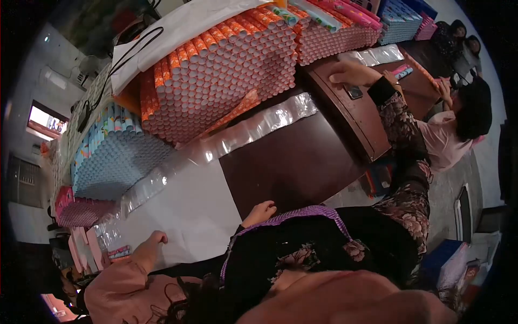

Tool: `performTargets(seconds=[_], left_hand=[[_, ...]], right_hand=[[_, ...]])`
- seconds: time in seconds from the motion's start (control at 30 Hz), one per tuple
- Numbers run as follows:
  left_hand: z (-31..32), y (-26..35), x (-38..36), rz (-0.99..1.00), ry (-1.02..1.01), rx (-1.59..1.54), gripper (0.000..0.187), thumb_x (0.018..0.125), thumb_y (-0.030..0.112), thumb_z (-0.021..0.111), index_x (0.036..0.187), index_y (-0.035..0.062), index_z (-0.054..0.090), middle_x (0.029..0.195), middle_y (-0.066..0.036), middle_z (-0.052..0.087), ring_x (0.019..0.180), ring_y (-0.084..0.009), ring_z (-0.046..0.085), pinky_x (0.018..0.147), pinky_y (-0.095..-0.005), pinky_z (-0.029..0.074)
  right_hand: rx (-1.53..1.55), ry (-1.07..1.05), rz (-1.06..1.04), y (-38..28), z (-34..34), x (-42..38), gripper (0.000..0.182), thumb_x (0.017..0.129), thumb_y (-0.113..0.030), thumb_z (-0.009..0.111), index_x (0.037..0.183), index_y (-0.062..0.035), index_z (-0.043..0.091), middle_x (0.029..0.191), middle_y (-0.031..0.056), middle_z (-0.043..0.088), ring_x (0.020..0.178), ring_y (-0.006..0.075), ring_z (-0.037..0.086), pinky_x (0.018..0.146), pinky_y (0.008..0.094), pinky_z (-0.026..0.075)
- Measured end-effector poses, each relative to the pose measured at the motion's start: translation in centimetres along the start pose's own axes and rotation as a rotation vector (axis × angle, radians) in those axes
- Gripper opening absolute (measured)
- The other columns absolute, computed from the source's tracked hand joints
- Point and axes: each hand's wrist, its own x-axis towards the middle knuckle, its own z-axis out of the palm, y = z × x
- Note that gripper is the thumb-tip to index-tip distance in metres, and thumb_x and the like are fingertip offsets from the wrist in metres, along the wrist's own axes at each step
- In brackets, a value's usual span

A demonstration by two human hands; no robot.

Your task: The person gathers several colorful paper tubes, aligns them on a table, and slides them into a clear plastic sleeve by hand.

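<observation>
My right hand (353, 73) is stretched out over the raised brown wooden top (345, 113), beside a small dark rectangular object (353, 92). Its fingers are loosely bent, and I see nothing held in them. Close to my body, at the near edge of the dark brown table (286, 162), is my left hand (260, 213). Its fingers are slightly apart and appear to hold nothing. A white sheet (183, 210) covers the table to its left. Beyond it runs a long strip of clear plastic packaging (253, 129).
Orange-patterned paper tubes (216, 81) are stacked high at the back, with blue tubes (124, 156) to their left. A co-worker's hand (156, 237) is over the white sheet. Another person (448, 135) works at the right. A blue box (445, 262) stands at lower right.
</observation>
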Motion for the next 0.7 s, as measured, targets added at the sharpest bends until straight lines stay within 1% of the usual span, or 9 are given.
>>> performTargets(seconds=[0.1,0.13,0.23,0.3,0.4,0.43,0.53,0.6,0.7], left_hand=[[0.5,1.0,1.0,-0.073,-0.105,0.036,0.055,0.099,0.042,0.052,0.138,0.0034,0.048,0.128,-0.019,0.059,0.116,-0.0291,0.058,0.095,-0.0374,0.047],[0.8,1.0,1.1,-0.098,-0.124,0.035,0.056,0.099,0.043,0.052,0.138,0.0027,0.048,0.129,-0.019,0.058,0.117,-0.0295,0.057,0.096,-0.0377,0.046],[1.1,0.9,1.7,-0.135,-0.121,0.032,0.057,0.1,0.043,0.05,0.138,0.0006,0.047,0.131,-0.018,0.057,0.12,-0.03,0.055,0.098,-0.0384,0.045],[1.5,-1.4,3.1,-0.153,-0.073,0.057,0.056,0.1,0.043,0.05,0.137,0.0009,0.048,0.131,-0.018,0.057,0.118,-0.03,0.056,0.097,-0.0383,0.046],[1.0,-1.2,2.9,-0.189,-0.033,0.063,0.056,0.1,0.042,0.051,0.137,0.0008,0.048,0.13,-0.018,0.057,0.117,-0.0301,0.057,0.096,-0.0384,0.047],[1.1,-1.6,3.0,-0.194,-0.029,0.056,0.056,0.1,0.042,0.051,0.137,0.0008,0.048,0.13,-0.018,0.057,0.117,-0.0301,0.057,0.096,-0.0384,0.047],[1.9,-3.3,3.8,-0.184,0.052,0.01,0.051,0.094,0.037,0.055,0.131,0.0017,0.055,0.122,-0.022,0.063,0.113,-0.0332,0.061,0.095,-0.0384,0.048],[2.1,-3.8,3.9,-0.138,0.023,0.027,0.052,0.094,0.038,0.055,0.13,0.0012,0.055,0.122,-0.022,0.063,0.112,-0.0342,0.061,0.095,-0.039,0.048],[2.6,-1.9,3.1,-0.202,0.045,0.015,0.052,0.093,0.04,0.056,0.128,0.0011,0.057,0.121,-0.022,0.063,0.112,-0.0349,0.061,0.094,-0.0394,0.049]], right_hand=[[-0.268,0.03,-0.157,1.8,-2.3,2.0,0.028,0.098,-0.023,0.055,0.101,0.0024,0.065,0.083,0.0075,0.068,0.072,0.0143,0.065,0.06,0.0281,0.053],[-0.099,0.067,-0.018,1.9,-2.7,1.8,0.027,0.096,-0.023,0.057,0.098,0.0022,0.065,0.078,0.0055,0.066,0.068,0.0132,0.063,0.058,0.0285,0.051],[0.068,0.152,-0.027,4.0,-4.9,3.4,0.024,0.094,-0.022,0.059,0.095,0.0008,0.065,0.075,0.0042,0.063,0.064,0.0124,0.061,0.056,0.029,0.05],[-0.018,0.252,-0.107,5.4,-6.5,4.3,0.024,0.094,-0.023,0.059,0.093,0.001,0.065,0.075,0.0039,0.063,0.064,0.0121,0.061,0.054,0.0284,0.049],[0.19,0.677,-0.111,9.6,-7.4,6.5,0.031,0.094,-0.026,0.061,0.107,0.0011,0.067,0.085,0.0051,0.067,0.069,0.0106,0.062,0.054,0.027,0.048],[0.26,0.729,-0.08,10.8,-7.6,7.3,0.032,0.094,-0.027,0.061,0.109,0.0007,0.066,0.088,0.0054,0.067,0.071,0.011,0.062,0.055,0.0269,0.048],[0.363,0.776,-0.027,13.0,-8.1,10.0,0.035,0.093,-0.028,0.063,0.113,0.0012,0.065,0.094,0.0059,0.068,0.077,0.0125,0.063,0.058,0.0276,0.05],[0.486,0.924,-0.034,13.9,-7.4,11.2,0.036,0.092,-0.026,0.065,0.113,0.0029,0.065,0.093,0.0062,0.068,0.077,0.0132,0.064,0.058,0.0288,0.05],[0.446,0.86,0.008,15.2,-7.2,11.6,0.036,0.092,-0.025,0.063,0.118,-0.0008,0.063,0.099,0.0049,0.067,0.08,0.0135,0.064,0.061,0.0276,0.051]])
